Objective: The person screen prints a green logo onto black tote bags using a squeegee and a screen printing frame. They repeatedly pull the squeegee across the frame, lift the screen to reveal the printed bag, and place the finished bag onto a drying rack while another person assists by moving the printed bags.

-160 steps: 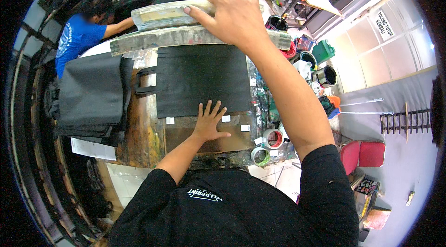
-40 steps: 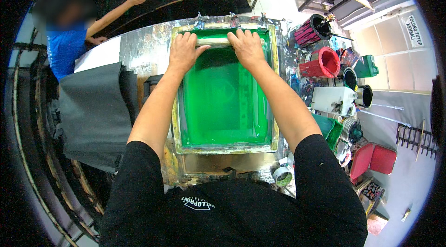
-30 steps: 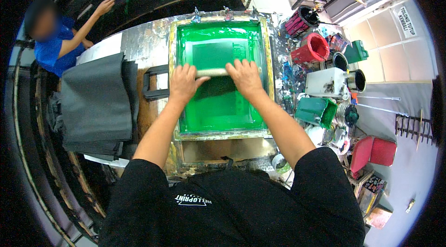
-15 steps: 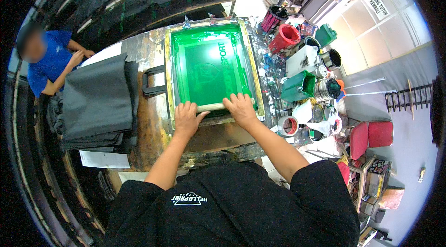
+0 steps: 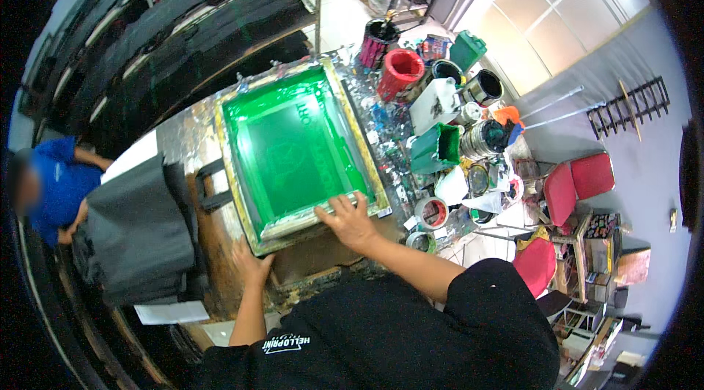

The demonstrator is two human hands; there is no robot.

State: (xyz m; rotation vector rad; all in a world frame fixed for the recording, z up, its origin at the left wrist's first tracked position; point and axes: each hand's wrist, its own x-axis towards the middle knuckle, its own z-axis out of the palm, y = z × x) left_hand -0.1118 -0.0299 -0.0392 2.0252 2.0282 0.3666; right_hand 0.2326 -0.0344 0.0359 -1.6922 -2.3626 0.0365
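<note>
A screen-printing frame (image 5: pixel 361 137) with yellowed, ink-stained edges lies on the table, its mesh (image 5: pixel 275 148) coated with glossy green ink. A pale squeegee (image 5: pixel 290 222) rests across the near end of the mesh. My right hand (image 5: pixel 350 223) curls its fingers over the squeegee's right part. At the near left corner of the frame is my left hand (image 5: pixel 250 264), off the squeegee, with fingers stretched out and thumb apart. Whether it touches the frame's edge is hard to tell. A black strap loop (image 5: pixel 211 198) sticks out from under the frame's left side.
A stack of black fabric sheets or bags (image 5: pixel 139 221) lies left, beside another person in a blue shirt (image 5: pixel 62 177). Paint containers crowd the right, including a red bucket (image 5: pixel 401 75), green container (image 5: pixel 434 149) and tape roll (image 5: pixel 431 212). Dark racks (image 5: pixel 220 31) stand behind.
My left hand has left the squeegee and moved down and left to the frame's corner. My right hand stays on the squeegee. The whole view has turned, tilting the frame.
</note>
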